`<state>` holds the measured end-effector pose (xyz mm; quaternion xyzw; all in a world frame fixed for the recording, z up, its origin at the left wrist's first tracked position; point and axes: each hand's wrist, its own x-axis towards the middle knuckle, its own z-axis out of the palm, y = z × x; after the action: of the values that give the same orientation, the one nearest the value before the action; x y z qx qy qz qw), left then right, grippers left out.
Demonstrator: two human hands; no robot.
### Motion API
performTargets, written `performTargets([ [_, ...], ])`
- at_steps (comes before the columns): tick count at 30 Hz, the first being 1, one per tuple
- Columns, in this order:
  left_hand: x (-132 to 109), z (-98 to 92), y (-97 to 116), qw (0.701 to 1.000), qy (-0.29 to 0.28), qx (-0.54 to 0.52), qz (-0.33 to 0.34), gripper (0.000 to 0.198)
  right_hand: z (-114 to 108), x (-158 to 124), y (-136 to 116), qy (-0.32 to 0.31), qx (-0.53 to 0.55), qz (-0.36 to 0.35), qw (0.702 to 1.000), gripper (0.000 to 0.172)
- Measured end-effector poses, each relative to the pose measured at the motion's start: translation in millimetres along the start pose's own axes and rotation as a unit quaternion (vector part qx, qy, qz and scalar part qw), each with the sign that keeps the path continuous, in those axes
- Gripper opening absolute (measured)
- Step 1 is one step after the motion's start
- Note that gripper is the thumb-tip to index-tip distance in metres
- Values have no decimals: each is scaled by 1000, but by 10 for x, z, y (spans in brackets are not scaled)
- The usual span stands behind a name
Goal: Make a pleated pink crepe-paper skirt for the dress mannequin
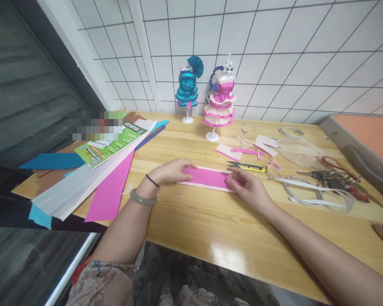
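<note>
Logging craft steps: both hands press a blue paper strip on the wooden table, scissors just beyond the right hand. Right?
Wrong colour: the head view shows the paper strip is pink, not blue. Left hand and right hand press it on the wooden table, scissors just beyond the right hand.

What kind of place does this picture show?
Probably a paper-craft worktable, at home or in a small studio. A wooden table stands against a white tiled wall; on it are two mannequins in paper dresses, sheets of coloured paper and scissors.
</note>
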<state>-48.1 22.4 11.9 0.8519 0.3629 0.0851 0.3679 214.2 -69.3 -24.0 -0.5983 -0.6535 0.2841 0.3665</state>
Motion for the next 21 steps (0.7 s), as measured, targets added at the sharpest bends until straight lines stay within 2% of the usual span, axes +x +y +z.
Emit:
performTargets([
  [4,-16,-55,-89,999,-2,30,-26,45,-70,-3,6,-13,-77,-14,997,45],
  [9,-61,-147,-174,996,0,51,-77,42,-155,4,4,-26,-182,5,983,39],
  [14,-78,-201,-203,991,-7,49,-126,26,-206,41,50,-46,-166,14,985,40],
  [21,-107,-215,-316,981,-53,-63,-178,35,-238,78,125,-46,-171,20,984,41],
])
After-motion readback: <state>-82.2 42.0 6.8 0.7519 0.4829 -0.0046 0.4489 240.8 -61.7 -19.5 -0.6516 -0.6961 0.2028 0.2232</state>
